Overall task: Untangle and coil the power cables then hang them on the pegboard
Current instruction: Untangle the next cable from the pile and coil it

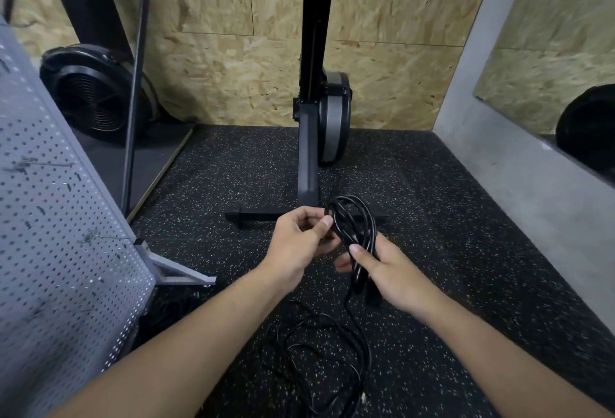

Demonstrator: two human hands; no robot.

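Coil of power cable point(353, 217) sits mid-air between both hands: right hand point(394, 272) grips the bunched loops, left hand point(296, 244) pinches a strand at the coil's left edge. Loose tail point(321, 347) sprawls on floor point(466, 251) below. Pegboard point(50, 217) hard left, machine base point(307, 214) just ahead.

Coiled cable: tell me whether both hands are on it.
Yes, the left hand pinches the coiled cable while the right hand grips it.

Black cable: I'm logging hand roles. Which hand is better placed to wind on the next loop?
Probably left. The right hand grips the gathered coil as anchor; the left hand only pinches a strand at the loops, free to fetch the slack lying on the floor.
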